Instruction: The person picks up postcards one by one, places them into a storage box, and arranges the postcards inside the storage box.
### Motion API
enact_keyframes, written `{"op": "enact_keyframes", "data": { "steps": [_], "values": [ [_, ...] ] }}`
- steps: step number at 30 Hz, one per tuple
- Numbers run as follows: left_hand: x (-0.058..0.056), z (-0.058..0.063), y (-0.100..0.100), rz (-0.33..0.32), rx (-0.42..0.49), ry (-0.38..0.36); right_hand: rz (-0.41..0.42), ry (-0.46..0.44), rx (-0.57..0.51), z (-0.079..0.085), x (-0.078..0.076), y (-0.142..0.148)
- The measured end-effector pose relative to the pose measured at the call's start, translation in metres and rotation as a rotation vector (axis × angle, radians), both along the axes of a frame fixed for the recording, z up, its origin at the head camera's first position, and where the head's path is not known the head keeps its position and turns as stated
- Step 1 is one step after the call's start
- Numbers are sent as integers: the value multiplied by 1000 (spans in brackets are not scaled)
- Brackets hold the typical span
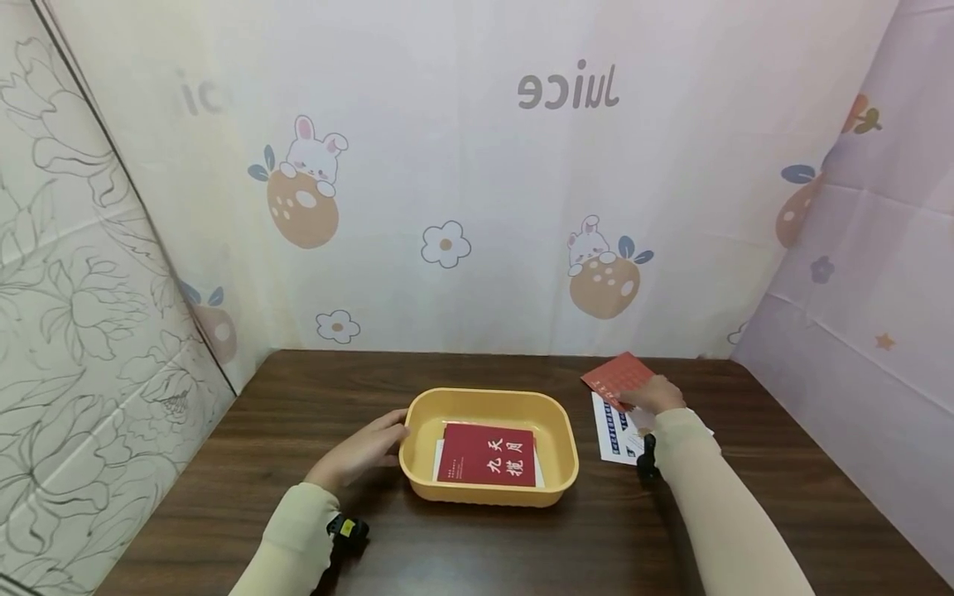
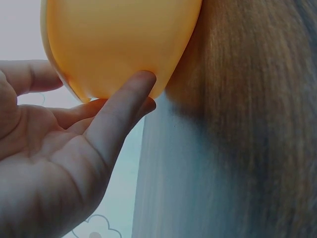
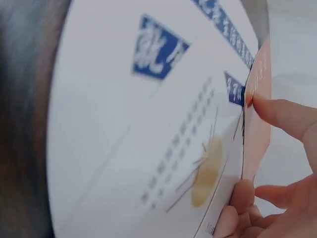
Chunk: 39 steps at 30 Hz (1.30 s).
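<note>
Left hand [image 1: 361,455] at the left end of a yellow tub [image 1: 492,497], digits spread fairly wide and loosely straight, touching the tub; in the left wrist view one fingertip rested against the outer wall while other digits met or passed behind its edge. Inside the tub, a red booklet [image 1: 480,455] with white characters lay flat over white paper [image 1: 540,473], whose edges showed on either side. Right hand [image 1: 657,396] well apart, over on the right side of the table [image 1: 484,550], holding a red card [image 1: 617,377] in a narrow pinch; the card was tilted, its far corner near the back edge of the tabletop. Just under that hand, a white leaflet [image 1: 614,434] with blue patches lay on the wood; in the right wrist view its edge met the card, and the lower fingers were close against both. Exact contact with the leaflet could not be told. Behind the table hung a pale curtain [image 1: 447,124] printed with rabbits, fruit and flowers. Dark straps circled both wrists, beside cream sleeves [image 1: 715,488].
</note>
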<state>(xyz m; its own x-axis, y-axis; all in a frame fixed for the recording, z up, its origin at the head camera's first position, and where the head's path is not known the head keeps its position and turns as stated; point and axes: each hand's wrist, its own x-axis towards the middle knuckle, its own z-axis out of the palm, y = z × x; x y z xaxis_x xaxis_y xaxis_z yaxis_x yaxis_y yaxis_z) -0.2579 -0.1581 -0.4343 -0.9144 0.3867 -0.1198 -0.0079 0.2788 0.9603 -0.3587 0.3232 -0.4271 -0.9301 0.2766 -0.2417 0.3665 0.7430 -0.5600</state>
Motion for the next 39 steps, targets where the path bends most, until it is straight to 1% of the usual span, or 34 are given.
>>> {"op": "enact_keyframes", "data": {
  "steps": [4, 6, 9, 12, 14, 17, 19, 25, 28, 32, 39],
  "values": [
    [-1, 0, 1, -16, 16, -5, -62, 12, 28, -6, -4, -1],
    [-1, 0, 2, -17, 20, -5, -95, 22, 25, -11, -5, -2],
    [-1, 0, 2, -14, 20, -3, -114, 33, 36, -13, -3, -3],
    [-2, 0, 2, -9, 24, -5, -98, 17, 46, -10, -4, 0],
    [-2, 0, 1, -3, 20, -4, -64, 11, 51, -8, -6, 4],
    [-2, 0, 0, 9, 10, -6, -21, -3, 7, -6, -9, 13],
    [-2, 0, -1, 12, 5, -6, 9, -6, -17, -4, -8, 17],
    [0, 2, -1, 2, 10, -8, 40, -30, -93, -1, -5, 22],
    [1, 3, -2, -5, 14, -1, 68, -4, -148, -1, -4, 23],
    [1, 2, -2, 8, 7, -1, 97, 35, -193, -2, -3, 23],
    [1, 1, -1, 25, 1, -13, 99, 38, -206, -5, -5, 30]
  ]
}}
